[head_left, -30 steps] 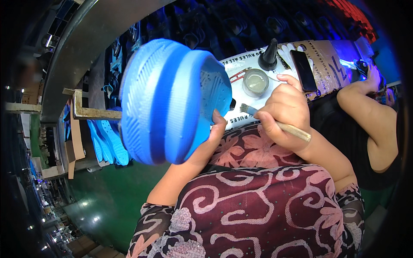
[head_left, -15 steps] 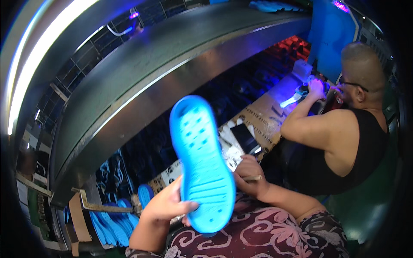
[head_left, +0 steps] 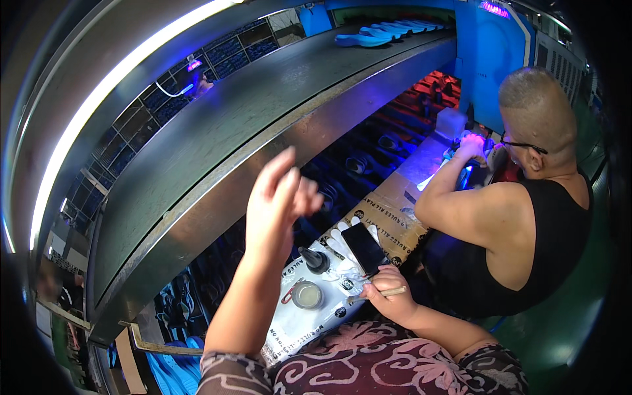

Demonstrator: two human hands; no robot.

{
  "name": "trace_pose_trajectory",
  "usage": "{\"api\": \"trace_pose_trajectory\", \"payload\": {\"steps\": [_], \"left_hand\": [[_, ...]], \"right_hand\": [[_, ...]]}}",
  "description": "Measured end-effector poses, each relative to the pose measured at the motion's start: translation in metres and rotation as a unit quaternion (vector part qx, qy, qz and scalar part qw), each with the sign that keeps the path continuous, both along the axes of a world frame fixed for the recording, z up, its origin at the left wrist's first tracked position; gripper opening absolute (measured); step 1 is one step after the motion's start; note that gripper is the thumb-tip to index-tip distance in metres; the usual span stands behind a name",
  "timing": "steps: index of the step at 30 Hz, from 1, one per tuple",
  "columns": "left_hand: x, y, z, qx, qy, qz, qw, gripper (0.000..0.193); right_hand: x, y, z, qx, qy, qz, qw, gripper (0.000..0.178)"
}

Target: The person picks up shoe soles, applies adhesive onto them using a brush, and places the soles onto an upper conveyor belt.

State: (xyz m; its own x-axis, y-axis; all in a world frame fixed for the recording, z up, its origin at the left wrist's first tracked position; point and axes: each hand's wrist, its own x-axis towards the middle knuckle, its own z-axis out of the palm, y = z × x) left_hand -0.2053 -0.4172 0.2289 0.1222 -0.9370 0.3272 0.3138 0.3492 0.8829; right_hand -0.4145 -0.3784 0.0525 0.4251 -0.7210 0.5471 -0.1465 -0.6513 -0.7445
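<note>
A long white lamp (head_left: 85, 102) shines very bright on the left and looks bent like a bow. Purple-blue light glows on the other person's hands (head_left: 472, 146), and red light (head_left: 441, 89) glows near them. The metal rail (head_left: 368, 99) has a soft shine, with dark shade below it. The left hand (head_left: 273, 194) is blurry. The picture's corners are black.

The jar (head_left: 307, 295) stands left of the brush (head_left: 394, 291) and phone (head_left: 364, 248)

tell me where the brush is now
In the head view, the brush is in the right hand, right of centre, below the black phone and right of the round jar.
</note>
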Motion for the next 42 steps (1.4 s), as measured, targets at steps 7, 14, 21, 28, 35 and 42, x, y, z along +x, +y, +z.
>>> {"api": "trace_pose_trajectory", "payload": {"steps": [7,14,21,28,35,42], "left_hand": [[0.162,0.236,-0.185,0.247,-0.446,0.384,0.770,0.037],[0.233,0.422,-0.291,0.575,-0.550,0.357,0.490,0.032],[0.230,0.398,-0.312,0.573,-0.537,0.387,0.484,0.030],[0.192,0.378,-0.276,0.430,0.288,0.258,0.816,0.032],[0.121,0.336,-0.215,0.270,0.142,0.302,0.903,0.050],[0.083,0.288,-0.170,0.205,-0.145,0.379,0.891,0.038]], "right_hand": [[0.019,0.011,-0.013,0.014,-0.007,0.032,0.999,0.028],[0.056,0.025,-0.018,0.033,-0.013,0.099,0.994,0.030],[0.073,0.036,-0.017,0.055,0.012,0.121,0.991,0.031],[0.080,0.048,-0.023,0.139,0.025,0.105,0.984,0.032],[0.086,0.059,-0.025,0.236,-0.010,0.119,0.964,0.034],[0.109,0.059,0.039,0.112,-0.010,0.190,0.975,0.035]]}}
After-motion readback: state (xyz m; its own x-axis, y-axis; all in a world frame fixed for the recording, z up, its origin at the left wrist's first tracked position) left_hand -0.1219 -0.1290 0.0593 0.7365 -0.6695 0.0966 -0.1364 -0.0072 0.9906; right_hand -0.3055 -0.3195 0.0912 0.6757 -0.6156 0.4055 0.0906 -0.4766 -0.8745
